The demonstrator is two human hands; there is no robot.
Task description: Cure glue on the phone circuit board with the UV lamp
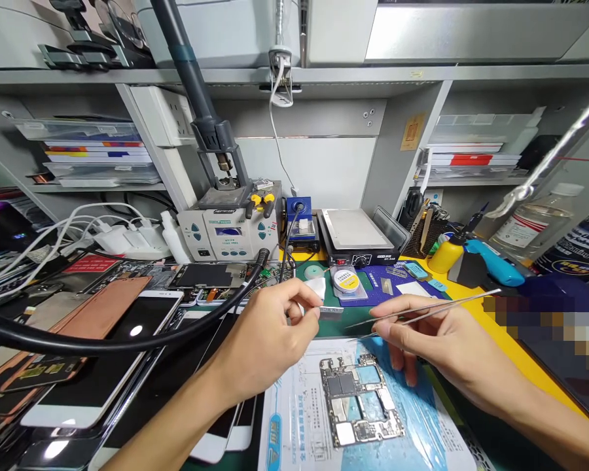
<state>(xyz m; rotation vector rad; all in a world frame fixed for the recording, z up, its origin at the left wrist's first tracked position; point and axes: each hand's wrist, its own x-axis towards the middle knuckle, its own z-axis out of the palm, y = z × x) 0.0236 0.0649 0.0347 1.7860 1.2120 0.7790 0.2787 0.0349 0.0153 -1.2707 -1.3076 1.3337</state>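
Near the middle, my left hand [269, 333] pinches a small flat metallic piece [332, 310] by its left end, above the work surface. My right hand [422, 333] holds long thin tweezers [451, 302] between thumb and fingers. Their two tips point left, apart from each other, just right of and below the small piece, without touching it. Below both hands a phone circuit board [341, 383] with cut-out openings lies flat on a white and blue printed mat [299, 418].
Phones and screens [101, 353] crowd the left, crossed by a thick black hose [142, 347]. Behind stand a soldering station [226, 235] and a hot plate [358, 229]. At the right are a yellow bottle [446, 254], a blue tool [495, 261] and a clear bottle [525, 229].
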